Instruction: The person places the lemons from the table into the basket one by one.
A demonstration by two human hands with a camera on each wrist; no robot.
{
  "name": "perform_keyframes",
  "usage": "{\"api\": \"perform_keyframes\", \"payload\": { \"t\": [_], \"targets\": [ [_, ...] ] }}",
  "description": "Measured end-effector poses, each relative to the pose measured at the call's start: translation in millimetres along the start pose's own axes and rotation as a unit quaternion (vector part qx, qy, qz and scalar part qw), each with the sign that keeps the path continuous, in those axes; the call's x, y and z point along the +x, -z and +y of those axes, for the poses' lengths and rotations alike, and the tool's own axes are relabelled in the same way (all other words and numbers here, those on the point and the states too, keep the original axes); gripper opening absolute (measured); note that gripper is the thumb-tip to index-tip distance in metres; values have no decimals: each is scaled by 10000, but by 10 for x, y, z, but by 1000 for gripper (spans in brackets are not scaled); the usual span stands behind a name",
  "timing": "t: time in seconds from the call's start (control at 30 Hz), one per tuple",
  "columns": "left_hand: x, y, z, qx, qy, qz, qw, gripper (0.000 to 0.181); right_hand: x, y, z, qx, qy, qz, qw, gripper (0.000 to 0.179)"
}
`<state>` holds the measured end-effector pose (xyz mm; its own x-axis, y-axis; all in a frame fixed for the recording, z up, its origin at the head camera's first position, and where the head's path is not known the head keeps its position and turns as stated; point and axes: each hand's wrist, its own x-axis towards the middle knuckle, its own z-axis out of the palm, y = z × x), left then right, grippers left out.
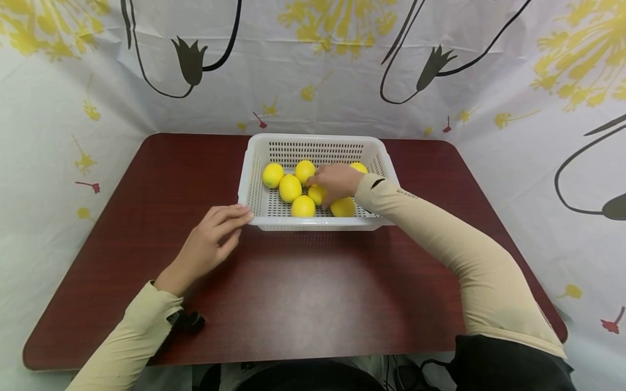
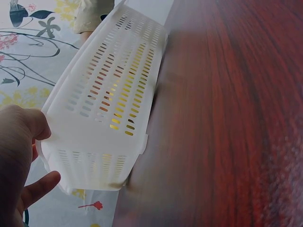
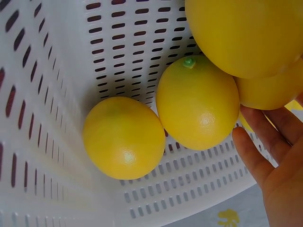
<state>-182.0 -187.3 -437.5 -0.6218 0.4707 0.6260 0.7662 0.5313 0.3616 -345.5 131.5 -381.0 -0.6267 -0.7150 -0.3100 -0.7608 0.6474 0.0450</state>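
Note:
A white slotted plastic basket (image 1: 318,221) stands near the table's far edge with several yellow lemons in it. My left hand (image 1: 215,236) grips the rim at its near left corner; in the left wrist view a fingertip (image 2: 43,128) overlaps the outer wall there. My right hand (image 1: 337,182) reaches down inside the basket, its thumb and fingers around a lemon (image 1: 317,194) that they partly cover. Another lemon (image 1: 343,207) lies just below that wrist. In the right wrist view, two lemons (image 3: 196,104) rest on the slotted floor beside the fingers (image 3: 253,156).
The dark red-brown table (image 1: 313,293) has rounded corners. Patterned white cloth (image 1: 323,81) hangs behind it and along both sides. A small black device (image 1: 191,321) sits at my left wrist. Cables (image 1: 391,369) run below the table's front edge.

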Motion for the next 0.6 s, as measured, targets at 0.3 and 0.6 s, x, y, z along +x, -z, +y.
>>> {"api": "perform_keyframes", "payload": {
  "t": [0.3,0.6],
  "targets": [
    [15,-23,-4,-54,-23,105,9999,42,-9,-22,53,224,4,45,9997,69],
    [85,25,-10,141,-234,189,9994,40,-94,40,97,436,-118,175,9988,69]
  ]
}}
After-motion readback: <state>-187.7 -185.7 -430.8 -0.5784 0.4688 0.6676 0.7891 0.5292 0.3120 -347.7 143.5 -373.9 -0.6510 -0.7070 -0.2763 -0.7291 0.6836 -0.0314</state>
